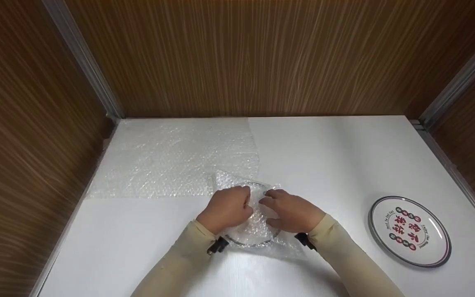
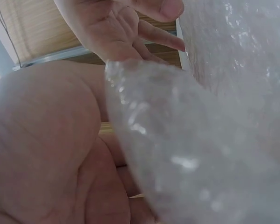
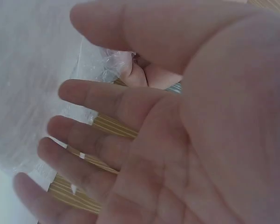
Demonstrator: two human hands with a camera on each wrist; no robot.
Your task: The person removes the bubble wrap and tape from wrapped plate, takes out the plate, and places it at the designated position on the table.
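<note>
A round plate (image 1: 243,244) with a dark rim lies at the front middle of the table, seen through the bubble wrap (image 1: 289,249) folded over it. My left hand (image 1: 228,209), its fingers curled, grips an edge of this wrap on the plate's left side. On the other side my right hand (image 1: 295,211) touches the wrap with its fingers spread and fairly straight, as the right wrist view also shows. Close to the left palm (image 2: 42,140), the wrap's folded edge (image 2: 177,140) rises and hides part of that hand's fingers.
A large flat sheet of bubble wrap (image 1: 171,156) covers the back left of the table (image 1: 324,156). At the right lies an unwrapped white plate (image 1: 394,243) with a dark rim and red printed characters. Wood-grain panels (image 1: 241,57) enclose the back and both sides.
</note>
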